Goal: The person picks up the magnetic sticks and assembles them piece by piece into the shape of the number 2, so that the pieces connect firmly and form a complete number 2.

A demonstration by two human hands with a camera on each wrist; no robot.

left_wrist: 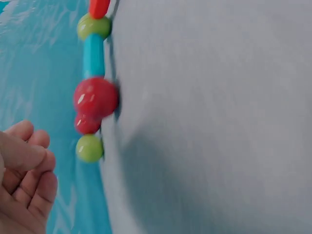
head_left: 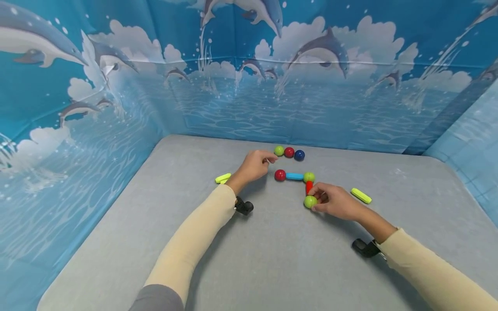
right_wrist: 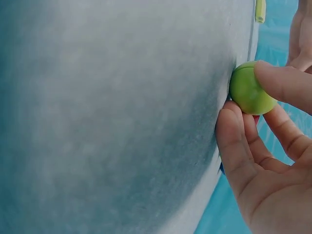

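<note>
My right hand (head_left: 336,201) pinches a green ball (head_left: 310,201) between thumb and fingers, on the grey tabletop. A red rod (head_left: 309,187) runs from that ball to another green ball (head_left: 309,176). From there a blue rod (head_left: 294,176) leads left to a red ball (head_left: 280,175), making an L shape. My left hand (head_left: 256,165) hovers left of the red ball, fingers loosely bent and holding nothing; the left wrist view shows its fingers (left_wrist: 41,183) apart from the balls. In the right wrist view the thumb (right_wrist: 285,87) lies over the green ball.
Behind the L stand a loose green ball (head_left: 279,150), a red ball (head_left: 289,152) and a dark blue ball (head_left: 299,155) in a row. Yellow rods (head_left: 223,178) lie by my left wrist, and another yellow rod (head_left: 361,195) lies right of my right hand. A dolphin-print curtain (head_left: 249,103) borders the table.
</note>
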